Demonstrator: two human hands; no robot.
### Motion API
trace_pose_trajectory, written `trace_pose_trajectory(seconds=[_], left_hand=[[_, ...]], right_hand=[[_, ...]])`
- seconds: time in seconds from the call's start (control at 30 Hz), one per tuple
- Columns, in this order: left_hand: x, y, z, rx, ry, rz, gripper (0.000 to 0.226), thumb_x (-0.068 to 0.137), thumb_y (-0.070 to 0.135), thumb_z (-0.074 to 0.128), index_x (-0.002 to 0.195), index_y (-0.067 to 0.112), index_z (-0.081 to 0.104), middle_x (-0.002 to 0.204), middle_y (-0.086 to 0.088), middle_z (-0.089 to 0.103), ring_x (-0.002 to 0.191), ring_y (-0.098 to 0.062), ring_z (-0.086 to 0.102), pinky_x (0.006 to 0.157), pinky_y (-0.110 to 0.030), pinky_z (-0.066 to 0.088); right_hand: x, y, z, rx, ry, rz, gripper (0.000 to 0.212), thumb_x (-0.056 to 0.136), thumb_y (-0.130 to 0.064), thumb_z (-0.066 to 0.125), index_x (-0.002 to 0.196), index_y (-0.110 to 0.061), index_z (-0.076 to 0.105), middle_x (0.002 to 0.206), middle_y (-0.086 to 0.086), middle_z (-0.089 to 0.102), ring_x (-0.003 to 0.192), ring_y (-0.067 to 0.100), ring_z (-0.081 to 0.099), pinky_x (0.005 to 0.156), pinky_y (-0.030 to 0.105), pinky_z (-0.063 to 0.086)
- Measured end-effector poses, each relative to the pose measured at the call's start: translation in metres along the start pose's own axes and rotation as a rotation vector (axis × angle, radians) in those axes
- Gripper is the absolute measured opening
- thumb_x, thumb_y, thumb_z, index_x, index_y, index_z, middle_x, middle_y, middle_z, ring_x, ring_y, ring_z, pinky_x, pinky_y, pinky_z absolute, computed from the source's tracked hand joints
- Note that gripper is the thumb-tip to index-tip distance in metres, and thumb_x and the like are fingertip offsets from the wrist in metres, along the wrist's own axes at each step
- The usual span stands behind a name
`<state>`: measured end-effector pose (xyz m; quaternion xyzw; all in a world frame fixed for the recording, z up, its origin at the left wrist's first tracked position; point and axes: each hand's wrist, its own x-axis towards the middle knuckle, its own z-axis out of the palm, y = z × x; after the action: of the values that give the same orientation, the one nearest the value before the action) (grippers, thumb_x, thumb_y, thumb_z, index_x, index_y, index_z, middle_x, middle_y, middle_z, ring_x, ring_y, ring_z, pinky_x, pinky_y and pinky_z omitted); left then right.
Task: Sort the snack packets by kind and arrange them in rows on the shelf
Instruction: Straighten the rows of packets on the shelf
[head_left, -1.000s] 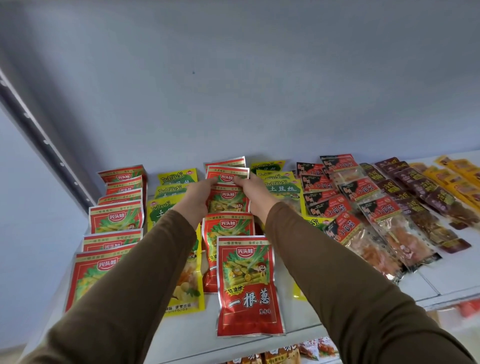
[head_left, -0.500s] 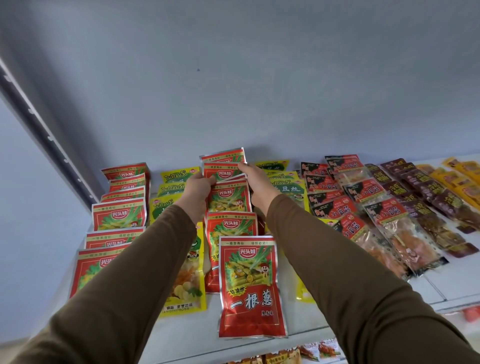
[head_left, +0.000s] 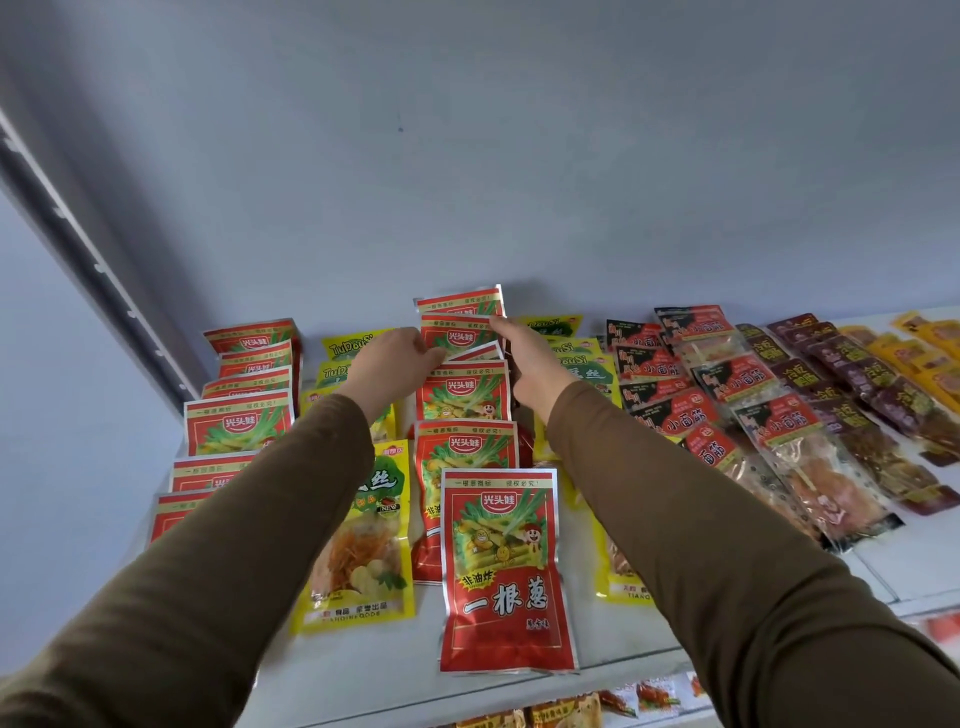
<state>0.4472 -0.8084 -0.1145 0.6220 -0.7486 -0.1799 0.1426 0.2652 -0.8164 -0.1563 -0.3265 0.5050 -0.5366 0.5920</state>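
On the white shelf (head_left: 363, 670) the snack packets lie in overlapping rows running from the front edge back toward the wall. The middle row of red scallion-snack packets (head_left: 501, 566) counts six that can be made out: the full one at the front, two behind it, and three more bunched at the back between the hands. The left hand (head_left: 397, 358) reaches in from the left with its fingers curled onto the left edge of the red packet second from the back (head_left: 457, 335), gripping it there. The right hand (head_left: 527, 369) meets the same packet on its right side, fingertips at its top right corner and thumb hidden, so a pinch looks likely but cannot be told for certain. The packet at the very back (head_left: 460, 301) stands tilted up against the wall (head_left: 467, 156). Far left, another row of the same red packets (head_left: 236, 421) shows seven, partly covered by the left sleeve (head_left: 208, 561). Yellow potato-shred packets (head_left: 363, 551) fill a row on either side of the middle red one; the arms hide too much for a count. To the right come two rows of black-and-red gluten-strip packets (head_left: 779, 431), then dark maroon packets (head_left: 852, 374) and orange packets (head_left: 924, 353) at the far right.
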Motion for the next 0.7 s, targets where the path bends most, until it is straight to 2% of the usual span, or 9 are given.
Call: trace_pose_trajectory(seconds=[0.07, 0.13, 0.23, 0.3, 0.4, 0.47, 0.6, 0.7], left_hand=[[0.003, 0.004, -0.006, -0.041, -0.135, -0.032, 0.025, 0.101, 0.040, 0.059, 0.101, 0.015, 0.061, 0.095, -0.001, 0.067, 0.085, -0.019, 0.064, 0.075, -0.032, 0.048], [0.007, 0.003, -0.011, -0.130, -0.249, -0.095, 0.021, 0.099, 0.035, 0.063, 0.102, 0.014, 0.063, 0.090, -0.002, 0.071, 0.074, -0.016, 0.064, 0.067, -0.027, 0.050], [0.013, -0.002, -0.015, -0.300, -0.316, -0.195, 0.023, 0.098, 0.038, 0.064, 0.099, 0.016, 0.067, 0.075, -0.001, 0.073, 0.061, -0.015, 0.062, 0.061, -0.025, 0.052], [0.015, -0.005, -0.016, -0.374, -0.321, -0.225, 0.020, 0.099, 0.033, 0.064, 0.099, 0.013, 0.065, 0.075, -0.003, 0.071, 0.061, -0.016, 0.062, 0.064, -0.030, 0.058], [0.016, -0.006, -0.015, -0.357, -0.340, -0.211, 0.010, 0.099, 0.017, 0.062, 0.108, 0.014, 0.064, 0.092, -0.007, 0.073, 0.071, -0.020, 0.068, 0.067, -0.037, 0.061], [0.018, -0.006, -0.014, -0.380, -0.331, -0.201, 0.009, 0.097, 0.011, 0.063, 0.104, 0.018, 0.064, 0.098, -0.007, 0.073, 0.079, -0.021, 0.069, 0.066, -0.036, 0.060], [0.020, -0.003, -0.014, -0.566, -0.226, -0.228, 0.009, 0.096, 0.008, 0.062, 0.104, 0.013, 0.064, 0.102, -0.009, 0.073, 0.078, -0.020, 0.069, 0.061, -0.031, 0.055], [0.022, 0.001, -0.013, -0.605, -0.131, -0.229, 0.009, 0.099, 0.011, 0.061, 0.103, 0.013, 0.068, 0.099, -0.009, 0.071, 0.079, -0.022, 0.070, 0.061, -0.034, 0.057]], right_hand=[[0.001, -0.001, 0.001, -0.013, -0.006, -0.009, 0.032, 0.101, -0.036, 0.057, 0.118, -0.010, 0.066, 0.112, 0.011, 0.074, 0.101, 0.031, 0.071, 0.089, 0.046, 0.057], [0.002, -0.002, 0.001, -0.034, 0.001, -0.021, 0.031, 0.101, -0.035, 0.057, 0.117, -0.010, 0.066, 0.116, 0.012, 0.073, 0.107, 0.033, 0.070, 0.095, 0.048, 0.054], [0.003, -0.003, 0.000, -0.063, 0.002, -0.032, 0.028, 0.101, -0.037, 0.057, 0.109, -0.013, 0.068, 0.113, 0.010, 0.074, 0.104, 0.032, 0.071, 0.096, 0.049, 0.054], [0.004, -0.003, -0.002, -0.066, -0.004, -0.032, 0.026, 0.101, -0.037, 0.057, 0.103, -0.015, 0.070, 0.109, 0.008, 0.076, 0.103, 0.032, 0.072, 0.096, 0.048, 0.054], [0.004, -0.004, -0.001, -0.077, 0.003, -0.040, 0.024, 0.101, -0.037, 0.058, 0.098, -0.017, 0.070, 0.102, 0.005, 0.076, 0.100, 0.030, 0.072, 0.096, 0.048, 0.054], [0.004, -0.005, -0.002, -0.080, 0.008, -0.037, 0.023, 0.101, -0.036, 0.058, 0.097, -0.017, 0.070, 0.101, 0.006, 0.076, 0.099, 0.030, 0.072, 0.096, 0.048, 0.055], [0.004, -0.005, -0.004, -0.093, -0.002, -0.035, 0.023, 0.099, -0.037, 0.060, 0.102, -0.017, 0.071, 0.109, 0.010, 0.076, 0.103, 0.031, 0.072, 0.098, 0.050, 0.053], [0.002, -0.008, -0.002, -0.052, -0.031, 0.005, 0.027, 0.096, -0.037, 0.063, 0.108, -0.014, 0.071, 0.112, 0.013, 0.075, 0.096, 0.031, 0.073, 0.094, 0.049, 0.056]])
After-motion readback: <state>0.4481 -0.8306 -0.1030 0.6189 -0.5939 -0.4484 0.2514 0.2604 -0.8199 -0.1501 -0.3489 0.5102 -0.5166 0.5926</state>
